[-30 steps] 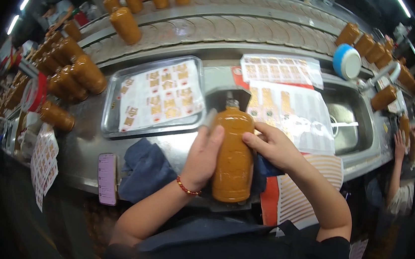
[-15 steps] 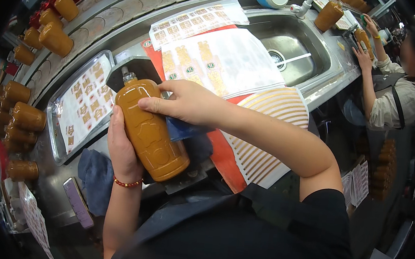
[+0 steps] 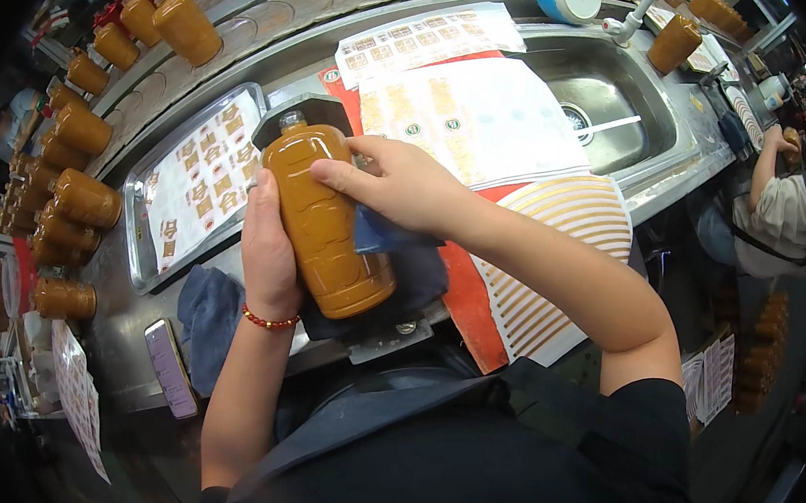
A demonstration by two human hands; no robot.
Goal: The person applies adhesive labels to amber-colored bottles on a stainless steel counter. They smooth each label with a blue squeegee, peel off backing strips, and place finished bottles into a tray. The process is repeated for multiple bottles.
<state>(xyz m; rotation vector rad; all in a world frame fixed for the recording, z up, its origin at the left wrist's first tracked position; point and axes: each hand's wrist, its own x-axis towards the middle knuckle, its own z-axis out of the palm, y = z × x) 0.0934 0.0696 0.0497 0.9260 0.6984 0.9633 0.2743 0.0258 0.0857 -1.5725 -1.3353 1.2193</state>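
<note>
A glossy caramel-brown bottle [image 3: 325,230] with raised shapes on its front leans over a dark stand [image 3: 310,110], its bare neck pointing away from me. My left hand [image 3: 270,248] lies along its left side, the fingers partly hidden behind it. My right hand [image 3: 400,183] grips the upper right side, thumb pressed on the front near the shoulder. Under the right palm shows a flat blue piece [image 3: 380,233], whose kind I cannot make out. Left of the bottle, a metal tray [image 3: 137,226] holds a sheet of gold decals [image 3: 205,174].
Printed sheets [image 3: 475,113] lie beyond my right hand, beside a sink [image 3: 668,122]. A striped sheet [image 3: 558,252] is nearer. Dark cloth [image 3: 203,315] and a phone [image 3: 170,368] sit at left. Brown bottles [image 3: 187,27] line the conveyor [image 3: 281,9]. A co-worker [image 3: 794,216] is at right.
The whole view has shifted, so the bench sits farther right and higher. Both hands keep their hold on the bottle. The co-worker at right has turned away from the bench.
</note>
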